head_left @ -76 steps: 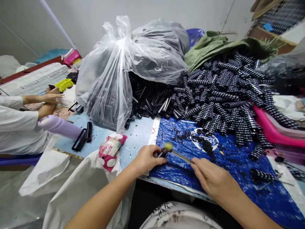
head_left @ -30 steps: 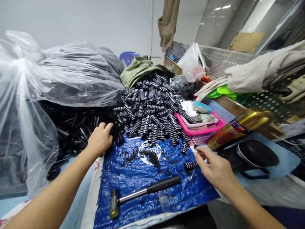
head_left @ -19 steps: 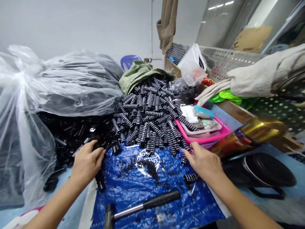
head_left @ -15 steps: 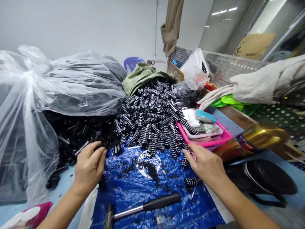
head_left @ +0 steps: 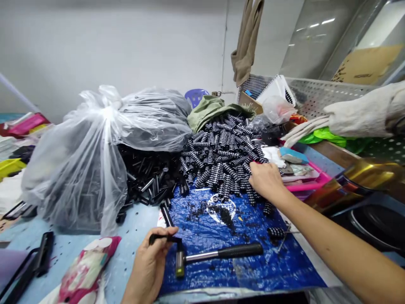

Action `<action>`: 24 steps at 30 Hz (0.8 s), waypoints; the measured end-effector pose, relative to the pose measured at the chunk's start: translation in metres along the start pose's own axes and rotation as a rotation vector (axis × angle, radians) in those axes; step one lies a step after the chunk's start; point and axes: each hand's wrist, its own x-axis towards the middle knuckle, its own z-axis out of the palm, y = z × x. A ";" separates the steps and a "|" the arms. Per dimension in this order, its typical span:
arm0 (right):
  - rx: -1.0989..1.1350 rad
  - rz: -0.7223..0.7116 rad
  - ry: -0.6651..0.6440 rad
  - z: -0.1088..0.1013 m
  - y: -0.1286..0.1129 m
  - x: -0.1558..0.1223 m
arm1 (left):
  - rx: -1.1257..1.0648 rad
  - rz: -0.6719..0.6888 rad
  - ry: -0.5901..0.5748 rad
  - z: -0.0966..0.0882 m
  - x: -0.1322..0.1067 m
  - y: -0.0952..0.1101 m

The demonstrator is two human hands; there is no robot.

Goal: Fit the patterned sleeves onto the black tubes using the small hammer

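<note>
My left hand (head_left: 150, 261) is closed on a small black plastic piece (head_left: 155, 239), just left of the hammer's head. My right hand (head_left: 267, 179) reaches to the right side of a heap of short black-and-white checked cylinders (head_left: 218, 156). Its fingers are curled down, and their tips are hidden, so what they grip cannot be made out. Below the heap, a hammer (head_left: 237, 251) with a black grip lies on a blue plastic sheet (head_left: 199, 236). Black tube-like parts (head_left: 152, 177) are piled left of the cylinders.
A big tied clear plastic bag (head_left: 95, 169) bulges on the left. At the right stand a pink tray (head_left: 316, 183) with odds and ends and a golden bottle (head_left: 370, 177). One loose checked cylinder (head_left: 275, 232) and black crumbs (head_left: 224, 215) lie on the sheet.
The view has swung left. My left hand has come down and nearer, and a black piece now shows in it. My right hand has reached farther forward into the heap's edge.
</note>
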 end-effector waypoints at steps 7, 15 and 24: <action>0.658 0.168 -0.011 0.001 -0.041 -0.073 | -0.013 -0.075 -0.017 -0.028 -0.009 -0.003; 1.476 0.700 -0.241 0.035 -0.138 -0.122 | 0.070 -0.152 -0.302 0.009 0.003 -0.005; 1.876 0.945 -0.502 0.024 -0.180 -0.140 | 0.157 -0.123 -0.370 0.008 0.002 -0.013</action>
